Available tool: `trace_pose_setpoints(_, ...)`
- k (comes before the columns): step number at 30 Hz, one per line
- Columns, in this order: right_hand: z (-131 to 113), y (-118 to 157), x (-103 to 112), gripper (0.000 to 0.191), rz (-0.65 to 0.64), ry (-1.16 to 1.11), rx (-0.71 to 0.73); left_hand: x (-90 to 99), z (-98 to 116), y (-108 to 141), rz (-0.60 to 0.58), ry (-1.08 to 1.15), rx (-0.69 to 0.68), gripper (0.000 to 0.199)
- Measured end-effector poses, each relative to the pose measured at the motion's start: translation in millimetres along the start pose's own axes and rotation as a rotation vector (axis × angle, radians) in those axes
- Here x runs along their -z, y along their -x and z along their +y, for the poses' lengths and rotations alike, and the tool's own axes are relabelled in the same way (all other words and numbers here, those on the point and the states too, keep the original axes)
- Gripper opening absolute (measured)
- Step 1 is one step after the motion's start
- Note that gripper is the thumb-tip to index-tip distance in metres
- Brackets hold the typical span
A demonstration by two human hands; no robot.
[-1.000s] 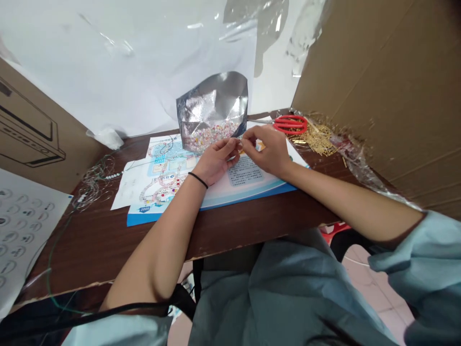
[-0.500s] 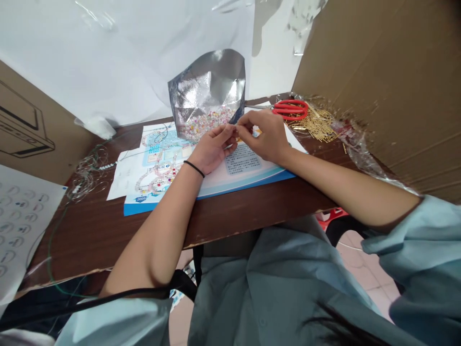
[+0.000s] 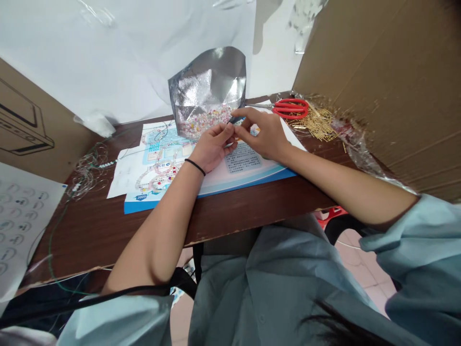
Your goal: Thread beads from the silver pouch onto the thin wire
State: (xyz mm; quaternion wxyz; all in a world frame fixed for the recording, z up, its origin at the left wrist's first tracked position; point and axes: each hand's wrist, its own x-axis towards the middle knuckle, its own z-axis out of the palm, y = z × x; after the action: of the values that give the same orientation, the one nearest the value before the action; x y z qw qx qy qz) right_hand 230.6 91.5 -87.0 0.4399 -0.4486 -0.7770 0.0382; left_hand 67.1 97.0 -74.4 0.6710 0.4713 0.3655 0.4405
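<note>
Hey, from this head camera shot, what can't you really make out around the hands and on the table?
Head view only:
Between the left hand and right hand: fingers hide the item, only a small dark tip shows.
Beads in the foil pouch: too small to count.
Printed text on the board: too small to read.

The person wears a loose pale blue shirt point(image 3: 273, 283) with wide sleeves point(image 3: 406, 254) and a thin black wristband point(image 3: 195, 166).
</note>
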Motion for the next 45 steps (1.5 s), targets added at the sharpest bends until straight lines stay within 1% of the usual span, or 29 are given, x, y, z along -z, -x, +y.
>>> trace_pose_setpoints(5,1,0,1,0.018,-0.029,-0.012,-0.014,-3.9,-3,1,0.102,-0.050,-0.049,0.030)
trace_pose_setpoints(7,1,0,2,0.018,-0.024,-0.018,-0.029,-5.3,-4,1,0.150,-0.067,-0.092,0.031)
trace_pose_setpoints(10,0,-1,3,0.019,-0.019,-0.036,-0.036,-6.6,-4,1,0.189,-0.090,-0.156,0.031)
trace_pose_setpoints(14,-1,-3,7,0.015,-0.050,-0.082,-0.026,-7.4,-5,2,0.193,-0.111,-0.209,0.030)
trace_pose_setpoints(19,-1,-6,11,0.008,-0.075,-0.062,-0.012,-9.5,-6,1,0.165,-0.109,-0.186,0.026)
trace_pose_setpoints(22,4,-8,12,0.007,-0.078,-0.025,-0.007,-8.8,-5,-1,0.193,-0.111,-0.190,0.024)
trace_pose_setpoints(25,16,-11,14,0.006,-0.055,0.012,-0.007,-2.1,2,-4,0.282,-0.065,-0.258,0.022)
trace_pose_setpoints(28,34,-13,16,0.006,-0.028,0.040,-0.042,10.4,13,-7,0.393,0.039,-0.335,0.025)
trace_pose_setpoints(32,53,-15,19,0.008,0.030,0.068,-0.110,25.4,22,-11,0.521,0.111,-0.372,0.028)
trace_pose_setpoints(35,61,-15,17,0.008,0.043,0.094,-0.139,26.3,25,-12,0.631,0.091,-0.406,0.023)
trace_pose_setpoints(37,64,-14,15,0.008,0.035,0.124,-0.162,22.3,29,-10,0.713,0.106,-0.428,0.021)
trace_pose_setpoints(38,66,-13,14,0.008,0.031,0.144,-0.175,19.8,32,-8,0.729,0.131,-0.427,0.023)
trace_pose_setpoints(39,68,-11,13,0.008,0.030,0.165,-0.187,17.5,35,-6,0.716,0.162,-0.413,0.026)
trace_pose_setpoints(40,70,-10,13,0.009,0.032,0.183,-0.193,15.6,39,-3,0.671,0.194,-0.387,0.029)
trace_pose_setpoints(42,74,-8,14,0.010,0.043,0.204,-0.189,13.3,44,2,0.511,0.222,-0.317,0.034)
trace_pose_setpoints(44,74,-7,18,0.010,0.043,0.219,-0.183,12.2,46,5,0.351,0.172,-0.267,0.038)
trace_pose_setpoints(45,73,-8,20,0.011,0.032,0.230,-0.189,11.6,44,6,0.296,0.122,-0.259,0.038)
